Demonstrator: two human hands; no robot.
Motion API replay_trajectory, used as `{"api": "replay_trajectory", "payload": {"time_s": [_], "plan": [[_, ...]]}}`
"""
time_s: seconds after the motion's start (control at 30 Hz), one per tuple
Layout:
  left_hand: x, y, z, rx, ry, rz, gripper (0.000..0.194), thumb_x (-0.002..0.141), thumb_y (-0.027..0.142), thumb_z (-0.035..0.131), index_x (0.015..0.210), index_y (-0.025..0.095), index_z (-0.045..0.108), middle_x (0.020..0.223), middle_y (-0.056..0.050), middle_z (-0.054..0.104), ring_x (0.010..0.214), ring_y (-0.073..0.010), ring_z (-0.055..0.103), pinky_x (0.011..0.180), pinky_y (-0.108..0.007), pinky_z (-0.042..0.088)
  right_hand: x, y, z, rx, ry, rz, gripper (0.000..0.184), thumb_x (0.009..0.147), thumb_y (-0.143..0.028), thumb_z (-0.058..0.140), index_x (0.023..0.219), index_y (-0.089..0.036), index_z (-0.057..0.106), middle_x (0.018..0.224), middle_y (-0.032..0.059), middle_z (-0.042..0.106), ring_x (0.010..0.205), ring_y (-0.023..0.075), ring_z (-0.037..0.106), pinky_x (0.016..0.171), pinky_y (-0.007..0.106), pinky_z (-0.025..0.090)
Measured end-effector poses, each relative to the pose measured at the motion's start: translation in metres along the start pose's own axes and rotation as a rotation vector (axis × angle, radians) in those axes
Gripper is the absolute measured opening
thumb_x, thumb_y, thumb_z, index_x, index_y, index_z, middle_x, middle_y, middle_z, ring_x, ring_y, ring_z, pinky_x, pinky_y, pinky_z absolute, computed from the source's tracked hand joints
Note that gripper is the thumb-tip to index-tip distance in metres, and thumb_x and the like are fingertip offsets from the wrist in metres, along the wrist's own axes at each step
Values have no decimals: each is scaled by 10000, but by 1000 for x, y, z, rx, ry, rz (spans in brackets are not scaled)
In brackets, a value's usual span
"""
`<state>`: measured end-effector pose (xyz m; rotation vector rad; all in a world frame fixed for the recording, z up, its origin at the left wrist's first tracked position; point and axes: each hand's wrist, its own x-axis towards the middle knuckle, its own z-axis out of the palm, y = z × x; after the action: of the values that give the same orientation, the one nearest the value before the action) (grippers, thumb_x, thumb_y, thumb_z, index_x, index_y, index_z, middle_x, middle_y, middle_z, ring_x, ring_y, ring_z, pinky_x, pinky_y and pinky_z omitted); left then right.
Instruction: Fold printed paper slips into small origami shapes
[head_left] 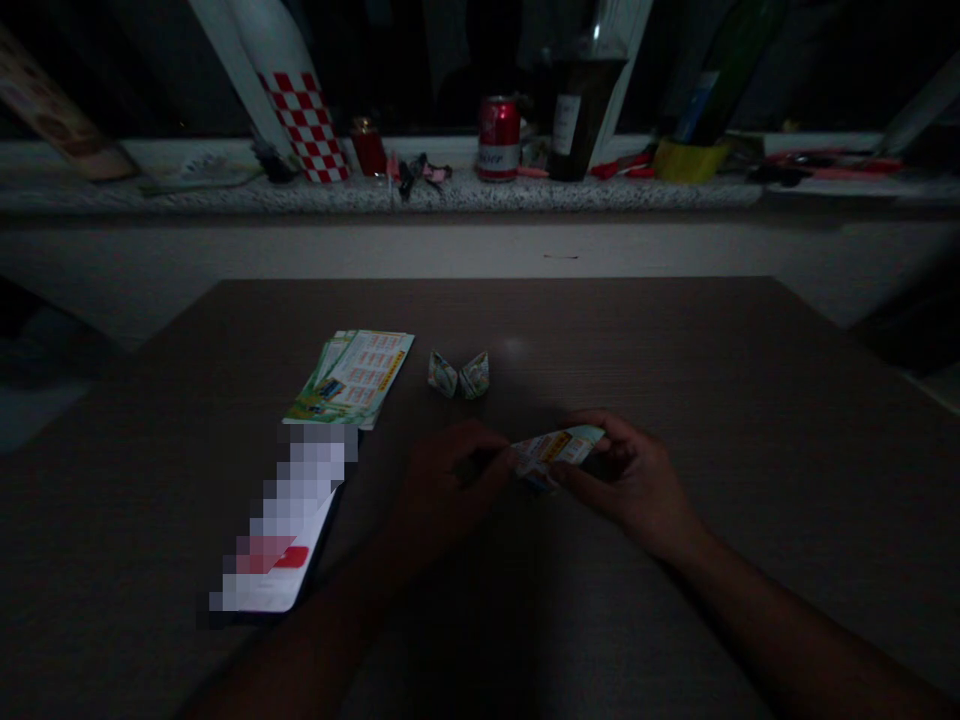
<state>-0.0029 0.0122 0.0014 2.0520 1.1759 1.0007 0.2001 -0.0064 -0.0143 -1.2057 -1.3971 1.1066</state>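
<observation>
A folded paper card (556, 447), printed with a calendar grid and a yellow band, is held up over the table between both hands. My left hand (457, 480) pinches its left corner between thumb and fingers. My right hand (637, 475) grips the right part, with the thumb in front and the fingers behind. Beyond the left hand stands a small folded paper piece (459, 375) with two pointed wings. Farther left lies a stack of green calendar cards (356, 378). Dim light hides the detail of the folds.
A phone (289, 530) with a lit, partly blurred screen lies on the brown table (675, 340) beside my left forearm. Along the stone sill (420, 200) stand a checkered bottle (304, 120), a red can (499, 138), a dark bottle (581, 110) and a yellow tape roll (690, 160).
</observation>
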Motion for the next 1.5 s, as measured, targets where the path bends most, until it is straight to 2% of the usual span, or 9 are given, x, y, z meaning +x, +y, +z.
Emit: {"api": "replay_trajectory", "payload": {"time_s": [0.13,0.3,0.4,0.5,0.8,0.97,1.27,1.37,1.5], "plan": [[-1,0,-1,98,7,210,80,856,169,578,809,164,642,748,-7,649,672,-118,602,613,-223,466,-2,2,-5,-279,115,-293,369,755,-186,703,1098,-222,570,990,61,661,884,208,641,786,361,513],[-2,0,3,258,1,478,76,866,147,568,830,147,634,792,-29,639,692,-118,583,602,-221,458,-2,-14,-7,-553,103,-711,270,730,-98,683,973,-178,595,923,84,637,874,231,598,760,390,484],[-3,2,4,372,-34,565,126,891,168,542,795,151,621,764,-18,617,667,-119,543,585,-238,429,-2,-19,-4,-628,33,-810,193,726,-83,671,883,-165,594,860,83,632,818,230,591,743,413,475],[-2,4,3,452,-135,575,198,930,191,480,780,162,606,744,-7,591,659,-123,518,604,-260,427,-2,-19,-3,-680,-7,-858,146,722,-86,668,822,-156,589,828,87,618,788,229,576,716,411,471],[-2,10,0,472,-213,647,178,919,145,491,759,143,569,711,-8,542,637,-126,451,574,-271,364,-2,-19,-1,-801,-71,-838,71,746,-129,629,721,-160,571,679,56,573,692,205,514,638,371,426],[-4,10,-2,473,-166,667,154,909,142,508,782,147,595,706,-3,558,627,-123,455,561,-269,370,1,-17,-5,-766,-11,-839,97,709,-97,633,768,-153,580,697,65,586,691,206,528,633,365,432],[-3,2,-8,410,-99,666,47,868,137,576,848,150,617,761,-13,633,657,-123,527,606,-260,427,10,-16,-23,-706,57,-729,152,702,-71,627,719,-183,526,673,36,568,649,188,536,613,343,426],[0,3,-9,338,-99,582,46,860,138,574,836,155,609,782,-17,632,704,-128,557,640,-253,447,9,-18,-24,-655,10,-681,142,715,-78,622,719,-187,531,665,25,574,657,186,547,636,345,435],[5,7,-10,181,-115,281,78,882,181,527,869,153,598,818,-32,645,747,-144,606,654,-251,482,5,-16,-21,-445,-35,-470,78,790,-127,608,763,-188,569,701,17,613,654,160,583,617,295,466]]}}
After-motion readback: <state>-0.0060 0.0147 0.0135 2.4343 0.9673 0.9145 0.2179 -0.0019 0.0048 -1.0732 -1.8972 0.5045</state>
